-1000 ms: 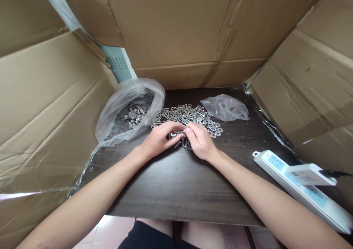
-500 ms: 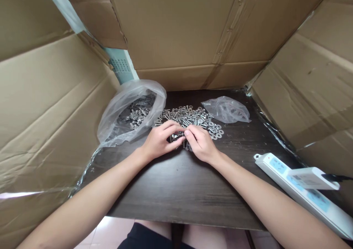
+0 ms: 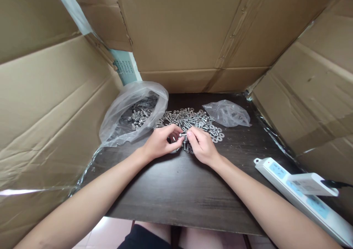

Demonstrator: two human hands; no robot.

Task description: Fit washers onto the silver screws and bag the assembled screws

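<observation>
My right hand [image 3: 202,143] pinches a small silver bolt [image 3: 183,134] between thumb and curled fingers; the bolt points left. Just to its left is my left hand [image 3: 162,142], with thumb and fingers apart around a gap at the bolt's free end. Whether a fingertip touches the bolt I cannot tell. Beneath and beyond both hands spreads a loose pile of metal bolts [image 3: 190,120] with flat washers [image 3: 219,136] along its right side. Part of the pile is hidden by my hands.
An open clear plastic bag [image 3: 110,126] with metal fasteners in it stands left of the pile. A flatter plastic bag [image 3: 228,113] lies at the back right. A white power strip [image 3: 298,194] with a plugged-in adapter sits on the right of the dark table [image 3: 176,190]. Cardboard walls [image 3: 182,32] surround it.
My left fingers have moved apart from the right hand's fingertips, and the bolt between them now shows. My right hand keeps its pinch. The view has shifted slightly.
</observation>
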